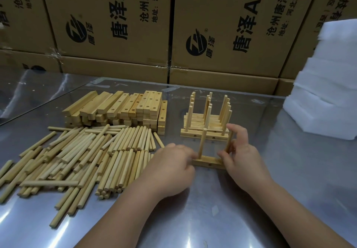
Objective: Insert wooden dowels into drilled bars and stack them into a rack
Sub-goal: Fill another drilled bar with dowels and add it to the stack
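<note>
A drilled wooden bar [207, 163] lies on the metal table [289, 170] in front of me, with two dowels standing upright in it. My left hand [172, 168] holds the bar's left end, beside the left dowel [202, 143]. My right hand [241, 151] pinches the right dowel [229, 141] near the bar's right end. Just behind stands the rack [206, 124], a stack of bars with several upright dowels. A heap of loose dowels [83, 157] lies at the left, with a pile of drilled bars [123, 108] behind it.
Large printed cardboard boxes [173, 31] wall off the back of the table. A stack of white foam blocks [326, 93] stands at the right. A clear sheet [38, 91] leans at the far left.
</note>
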